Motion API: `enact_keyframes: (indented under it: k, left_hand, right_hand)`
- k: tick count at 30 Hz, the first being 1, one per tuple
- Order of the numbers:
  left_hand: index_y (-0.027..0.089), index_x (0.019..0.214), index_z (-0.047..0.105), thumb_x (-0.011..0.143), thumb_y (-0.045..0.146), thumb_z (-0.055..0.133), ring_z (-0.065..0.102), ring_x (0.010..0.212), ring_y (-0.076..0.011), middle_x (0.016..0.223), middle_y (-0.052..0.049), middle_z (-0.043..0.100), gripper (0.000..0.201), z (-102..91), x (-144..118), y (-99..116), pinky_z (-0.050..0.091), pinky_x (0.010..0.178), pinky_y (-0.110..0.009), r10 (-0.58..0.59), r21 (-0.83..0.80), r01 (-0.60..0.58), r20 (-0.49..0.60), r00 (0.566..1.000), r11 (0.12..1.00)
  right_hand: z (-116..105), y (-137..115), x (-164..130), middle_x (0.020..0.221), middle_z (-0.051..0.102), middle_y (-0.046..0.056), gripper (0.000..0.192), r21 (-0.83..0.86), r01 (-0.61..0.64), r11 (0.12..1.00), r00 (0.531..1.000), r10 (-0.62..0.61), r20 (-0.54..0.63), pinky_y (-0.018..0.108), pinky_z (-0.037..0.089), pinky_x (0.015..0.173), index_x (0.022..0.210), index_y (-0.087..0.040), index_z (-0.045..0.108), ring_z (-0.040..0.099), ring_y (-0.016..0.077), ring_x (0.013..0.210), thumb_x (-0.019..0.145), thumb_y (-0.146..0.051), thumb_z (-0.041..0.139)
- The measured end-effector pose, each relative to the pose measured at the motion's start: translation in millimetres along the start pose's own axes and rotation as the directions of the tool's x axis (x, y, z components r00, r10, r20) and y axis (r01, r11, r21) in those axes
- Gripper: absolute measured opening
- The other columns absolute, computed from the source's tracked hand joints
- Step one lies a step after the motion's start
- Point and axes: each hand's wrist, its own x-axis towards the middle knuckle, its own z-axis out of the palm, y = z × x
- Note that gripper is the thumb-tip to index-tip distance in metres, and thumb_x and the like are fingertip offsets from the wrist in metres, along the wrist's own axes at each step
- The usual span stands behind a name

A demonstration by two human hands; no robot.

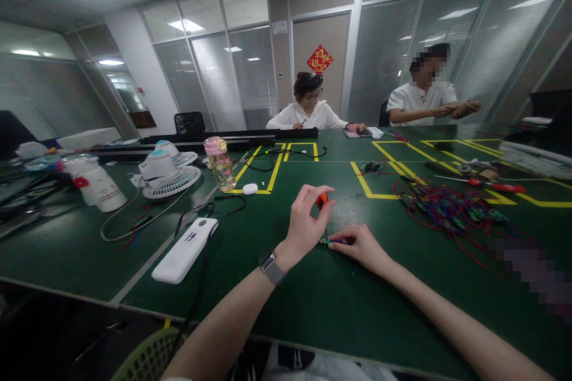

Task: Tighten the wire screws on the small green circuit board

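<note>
My left hand (306, 223), with a watch on its wrist, is raised over the green table (277, 285), its fingertips pinched on a small orange-handled tool (322, 200) held upright. My right hand (360, 245) lies flat on the table just to the right, fingers pressing down a small green connector piece with blue wire (333, 241). The tool's tip, hidden behind the fingers, points down at that piece.
A tangle of red and blue wires (447, 211) lies right. A white power bank (185, 250) with black cable, two small fans (167, 175), a pink-capped bottle (220, 163) and a white jug (96, 184) sit left. Two people work at the far side. A green basket (149, 357) is below the table edge.
</note>
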Motion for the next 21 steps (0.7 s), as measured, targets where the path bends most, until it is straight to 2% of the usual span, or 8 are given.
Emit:
enact_keyframes:
  k: [3, 6, 8, 11, 14, 18, 21]
  left_hand:
    - [0.02, 0.108, 0.063, 0.088, 0.028, 0.061, 0.057, 0.085, -0.0161, 0.091, -0.003, 0.057, 0.022, -0.8, 0.4, -1.4, 0.05, 0.079, -0.031, 0.0, 0.031, 0.001, -0.016, 1.0, 1.0]
    - [0.022, 0.128, 0.052, 0.097, 0.024, 0.044, 0.061, 0.091, -0.0159, 0.109, -0.007, 0.06, 0.032, -1.8, 1.0, -2.2, 0.051, 0.082, -0.033, -0.037, -0.08, 0.042, 0.066, 0.997, 0.996]
    - [0.023, 0.134, 0.046, 0.098, 0.021, 0.038, 0.064, 0.086, -0.014, 0.114, -0.008, 0.061, 0.036, -1.9, 1.7, -2.6, 0.052, 0.08, -0.031, -0.056, -0.137, 0.069, 0.097, 0.994, 0.988]
    - [0.022, 0.124, 0.055, 0.093, 0.024, 0.052, 0.062, 0.079, -0.0138, 0.098, -0.004, 0.063, 0.031, -2.1, 2.8, -2.2, 0.052, 0.077, -0.03, -0.039, -0.058, 0.042, 0.06, 0.997, 0.997]
    - [0.021, 0.112, 0.062, 0.087, 0.027, 0.063, 0.058, 0.08, -0.0148, 0.088, -0.002, 0.059, 0.026, -2.9, 3.2, -0.3, 0.051, 0.077, -0.03, -0.004, 0.032, 0.003, 0.034, 0.999, 0.999]
    - [0.022, 0.132, 0.047, 0.094, 0.02, 0.047, 0.059, 0.09, -0.0157, 0.104, -0.006, 0.06, 0.038, -3.1, 1.9, 1.0, 0.05, 0.084, -0.032, -0.03, -0.018, 0.033, 0.121, 0.992, 0.999]
    - [0.022, 0.135, 0.044, 0.095, 0.017, 0.043, 0.06, 0.091, -0.0156, 0.107, -0.006, 0.06, 0.04, -2.3, 1.6, 0.0, 0.05, 0.084, -0.032, -0.04, -0.018, 0.042, 0.118, 0.992, 0.999]
  right_hand:
    - [0.3, 0.9, -0.1, 0.066, 0.068, 0.003, 0.015, -0.001, 0.002, 1.0, 1.0, -0.002, -0.004, 0.031, 0.04, 0.068, 0.084, -0.024, 0.079, 0.058, 0.0198, 0.069, 0.075, -0.033, 0.071]
    - [-0.1, 0.6, -0.3, 0.067, 0.069, 0.003, 0.016, 0.004, 0.013, 1.0, 1.0, -0.013, -0.002, 0.031, 0.04, 0.068, 0.085, -0.024, 0.079, 0.058, 0.0196, 0.069, 0.076, -0.034, 0.07]
    - [-0.7, -0.5, -0.4, 0.067, 0.069, 0.003, 0.016, 0.006, 0.015, 1.0, 1.0, -0.015, -0.001, 0.03, 0.04, 0.068, 0.085, -0.024, 0.079, 0.058, 0.0198, 0.069, 0.076, -0.035, 0.07]
    - [-1.8, -2.7, -0.6, 0.067, 0.068, 0.003, 0.016, 0.0, 0.001, 1.0, 1.0, -0.001, 0.005, 0.031, 0.04, 0.068, 0.084, -0.024, 0.078, 0.058, 0.0204, 0.07, 0.076, -0.035, 0.07]
    - [-2.4, -3.8, -0.9, 0.067, 0.067, 0.003, 0.016, -0.009, -0.011, 1.0, 1.0, 0.011, 0.014, 0.032, 0.04, 0.07, 0.085, -0.023, 0.078, 0.058, 0.0207, 0.07, 0.077, -0.034, 0.07]
    - [-2.3, -2.7, -1.3, 0.077, 0.067, 0.004, 0.016, -0.031, 0.008, 0.999, 1.0, -0.008, -0.004, 0.037, 0.04, 0.079, 0.085, -0.025, 0.078, 0.059, 0.0229, 0.081, 0.077, -0.036, 0.071]
    - [-0.7, -2.7, -0.9, 0.088, 0.068, 0.005, 0.015, -0.053, 0.032, 0.998, 0.999, -0.034, -0.028, 0.04, 0.038, 0.085, 0.084, -0.025, 0.077, 0.058, 0.0248, 0.09, 0.074, -0.035, 0.073]
